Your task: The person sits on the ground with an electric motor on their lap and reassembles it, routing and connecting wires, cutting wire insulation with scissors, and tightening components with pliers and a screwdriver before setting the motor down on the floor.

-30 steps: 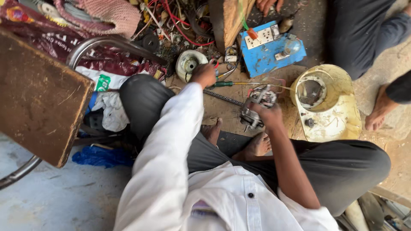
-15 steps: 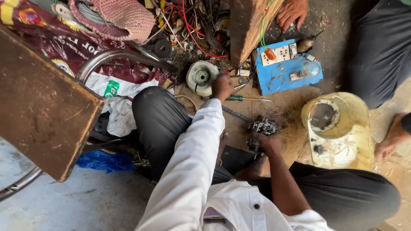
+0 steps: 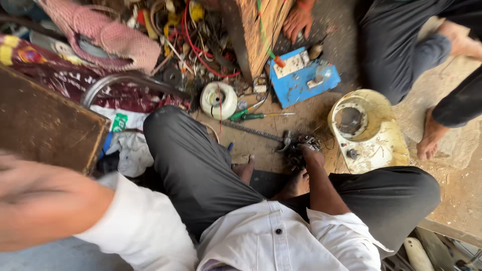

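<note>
Blurred left forearm [image 3: 45, 200], hand cut off, right hand [image 3: 307, 152] on motor [image 3: 297, 145]

the left hand [image 3: 10, 180] was mostly cut off at the picture's left edge and smeared with motion blur, so no telling whether it gripped anything. the right hand [image 3: 309, 153] covered most of the small dark motor part [image 3: 297, 145] on the floor, and its fingers were tucked down against it, so the grip was hard to judge. another person's hand [image 3: 297, 21] by the wooden block [image 3: 256, 30] was clipped at the top edge, and their bare foot [image 3: 431, 138] ran under a dark trouser leg. the tangle of wires [image 3: 201, 35] at the top was too jumbled to sort out. a white tube [image 3: 416, 253] in the bottom right corner was cut off too.
</note>
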{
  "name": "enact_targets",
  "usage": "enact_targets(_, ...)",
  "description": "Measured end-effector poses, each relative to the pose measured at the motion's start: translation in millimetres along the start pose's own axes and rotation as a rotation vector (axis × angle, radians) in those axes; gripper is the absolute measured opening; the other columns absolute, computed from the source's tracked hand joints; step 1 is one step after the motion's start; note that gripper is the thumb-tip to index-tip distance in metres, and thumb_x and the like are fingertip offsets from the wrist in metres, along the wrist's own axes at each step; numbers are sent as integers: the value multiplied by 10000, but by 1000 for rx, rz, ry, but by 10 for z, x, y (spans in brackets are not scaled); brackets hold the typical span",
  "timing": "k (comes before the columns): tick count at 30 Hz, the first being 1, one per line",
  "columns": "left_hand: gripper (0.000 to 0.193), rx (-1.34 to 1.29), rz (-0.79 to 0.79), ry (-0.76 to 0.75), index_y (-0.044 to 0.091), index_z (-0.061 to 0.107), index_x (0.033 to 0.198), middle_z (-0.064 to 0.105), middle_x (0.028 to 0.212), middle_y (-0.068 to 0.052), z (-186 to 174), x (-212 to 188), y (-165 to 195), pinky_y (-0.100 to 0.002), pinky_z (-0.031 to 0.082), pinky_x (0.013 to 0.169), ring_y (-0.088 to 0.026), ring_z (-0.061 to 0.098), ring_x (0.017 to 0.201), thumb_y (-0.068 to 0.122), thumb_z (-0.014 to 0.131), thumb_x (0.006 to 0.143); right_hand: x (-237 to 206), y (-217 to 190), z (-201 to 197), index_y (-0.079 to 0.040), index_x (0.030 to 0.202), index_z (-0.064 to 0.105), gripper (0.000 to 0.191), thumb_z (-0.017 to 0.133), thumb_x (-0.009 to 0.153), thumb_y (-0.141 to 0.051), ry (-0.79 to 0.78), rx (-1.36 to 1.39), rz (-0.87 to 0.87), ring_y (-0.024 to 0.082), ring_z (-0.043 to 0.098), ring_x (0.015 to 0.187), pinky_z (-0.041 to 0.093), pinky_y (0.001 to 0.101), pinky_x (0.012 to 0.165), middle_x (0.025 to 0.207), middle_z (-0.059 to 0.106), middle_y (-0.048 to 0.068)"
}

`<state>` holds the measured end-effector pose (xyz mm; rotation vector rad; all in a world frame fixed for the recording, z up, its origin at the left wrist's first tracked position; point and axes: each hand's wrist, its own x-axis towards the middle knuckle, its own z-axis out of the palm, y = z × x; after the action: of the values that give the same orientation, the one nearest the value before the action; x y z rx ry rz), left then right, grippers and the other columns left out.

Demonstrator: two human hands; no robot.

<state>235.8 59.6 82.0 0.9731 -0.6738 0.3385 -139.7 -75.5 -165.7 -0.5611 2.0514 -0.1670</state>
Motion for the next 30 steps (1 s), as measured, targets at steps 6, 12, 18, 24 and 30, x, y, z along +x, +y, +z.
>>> enact_targets(6, 223, -56, -323, -735, 25, 671, 1089, 688, 1071, -164, 997, -1364, 114, -381, 580, 890, -321, 711, 990, -39, 597, 889, -273, -251, -24, 82, 1274, 574, 932, 924, 687, -552, 229, -163, -304, 399, 606, 1105, 483, 458, 923, 1211, 616, 273)
enact_targets(12, 203, 122, -231, -1053, 42, 724, 1071, 714, 1003, -138, 1112, -2014, 47, -370, 564, 846, -314, 701, 948, -40, 698, 888, -891, 4, -434, 12, 1281, 681, 375, 665, 996, -231, -1080, 938, -678, 184, 634, 949, 544, 361, 967, 1122, 696, 147)
enact_targets(18, 194, 18, -366, -1142, 55, 717, 1057, 728, 1009, -112, 1132, -2177, 60, -362, 598, 815, -292, 743, 923, -6, 710, 873, -1133, 99, -600, -11, 1151, 694, 173, 727, 986, -51, -766, 738, -1128, 180, 620, 1196, 501, 334, 1062, 1308, 651, 124)
enact_targets(24, 334, -10, -196, -1220, 40, 641, 1253, 715, 1188, -137, 1053, -1957, 280, -394, 604, 920, -326, 734, 1061, -13, 691, 926, -1223, 125, -782, -2, 1087, 694, 173, 769, 936, -41, -524, 546, -1309, 232, 629, 1264, 504, 349, 1083, 1440, 605, 187)
enact_targets(30, 452, -46, 16, -1370, -4, 513, 1450, 686, 1279, -179, 1004, -1786, 466, -397, 617, 940, -321, 715, 1131, 35, 685, 1034, -1377, 131, -908, -2, 1024, 711, 197, 820, 875, -72, -300, 374, -1465, 247, 665, 1217, 518, 344, 1043, 1360, 649, 213)
